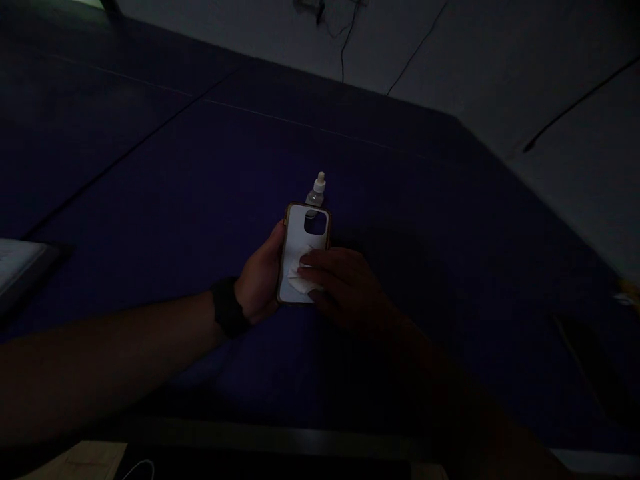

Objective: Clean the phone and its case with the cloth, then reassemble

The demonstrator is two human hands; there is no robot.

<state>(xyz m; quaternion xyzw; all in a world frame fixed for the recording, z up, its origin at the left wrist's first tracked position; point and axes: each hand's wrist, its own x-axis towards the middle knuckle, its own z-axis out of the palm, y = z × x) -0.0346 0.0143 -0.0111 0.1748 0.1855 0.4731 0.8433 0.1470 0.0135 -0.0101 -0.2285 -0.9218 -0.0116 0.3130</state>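
A phone case (296,230) with a pale back, a darker rim and a camera cutout is held up in my left hand (260,277), gripped by its left edge. My right hand (347,283) presses a crumpled white tissue (300,283) against the lower part of the case's back, fingers closed on it. Just beyond the top of the case stands a small clear dropper bottle (315,196) with a white cap, its lower part hidden by the case. Through the cutout a bit of the bottle shows. A dark watch is on my left wrist.
The dark blue surface (225,173) spreads around my hands, in dim light. At the left edge lies a pale, thick flat object (23,263). A dark flat object (590,360) is at the right. Cables (350,40) hang on the wall behind.
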